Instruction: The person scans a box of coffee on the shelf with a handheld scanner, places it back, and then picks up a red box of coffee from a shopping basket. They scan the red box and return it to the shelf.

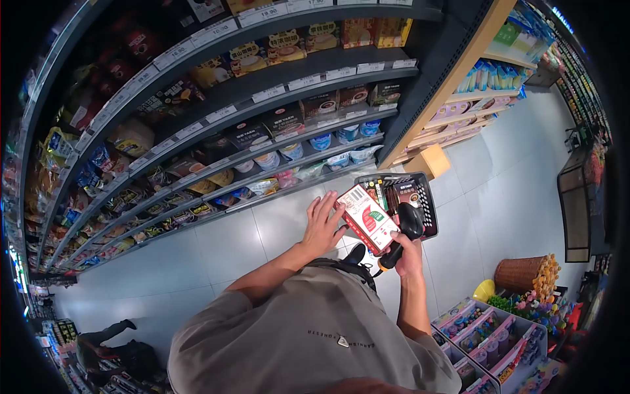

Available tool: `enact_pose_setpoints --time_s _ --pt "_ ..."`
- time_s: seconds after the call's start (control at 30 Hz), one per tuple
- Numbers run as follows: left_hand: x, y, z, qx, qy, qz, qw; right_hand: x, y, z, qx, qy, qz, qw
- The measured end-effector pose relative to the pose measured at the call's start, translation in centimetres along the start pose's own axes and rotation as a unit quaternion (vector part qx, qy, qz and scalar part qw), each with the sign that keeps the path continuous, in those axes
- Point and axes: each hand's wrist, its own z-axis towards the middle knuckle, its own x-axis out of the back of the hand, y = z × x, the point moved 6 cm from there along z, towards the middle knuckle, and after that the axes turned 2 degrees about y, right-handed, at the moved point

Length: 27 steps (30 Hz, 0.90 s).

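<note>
The box (pixel 369 218) — probably light, stiff, crushable — suits an edge hold: the right hand (pixel 409 255) grips its near end with a scanner (pixel 412 220); the left hand (pixel 322 222), fingers spread, at left.

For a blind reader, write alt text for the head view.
A person's right hand holds a black scanner and a red-and-white box, with the left hand spread at the box's edge. A black basket of packages and stocked shelves lie beyond.
</note>
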Motion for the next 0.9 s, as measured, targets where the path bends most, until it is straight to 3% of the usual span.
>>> enact_pose_setpoints --time_s 0.23,0.33,0.47,0.57,0.63,0.7,0.77,0.9 --pt "5.1 -3.1 -0.5 0.017 0.083 -0.032 0.996 -6.1 1.4 -0.8 0.025 -0.064 -0.027 0.997" --pt "7.1 -3.7 -0.3 -0.031 0.069 -0.037 0.996 -8.7 1.3 -1.6 0.031 -0.089 -0.037 0.995" --pt "8.7 -4.8 -0.7 -0.032 0.070 -0.032 0.997 -11.2 1.2 -1.8 0.037 -0.099 -0.031 0.994" --pt "10.7 -4.8 -1.2 0.024 0.103 -0.080 0.991 -13.4 0.5 -2.3 0.047 -0.097 -0.011 0.994" --pt "11.2 -6.1 -2.5 0.204 0.096 -0.112 0.968 -14.9 0.3 -2.3 0.106 -0.120 -0.053 0.986" --pt "11.8 -6.3 -2.5 0.221 0.114 -0.153 0.956 -16.1 0.7 -2.0 0.119 -0.122 -0.067 0.983" --pt "12.0 -6.7 -3.0 0.317 0.160 -0.366 0.860 -17.5 1.0 -2.4 0.143 -0.120 -0.061 0.981" --pt "13.0 -5.9 -3.0 0.350 0.167 -0.483 0.785 -18.8 2.0 -3.2 0.168 -0.126 -0.070 0.975"
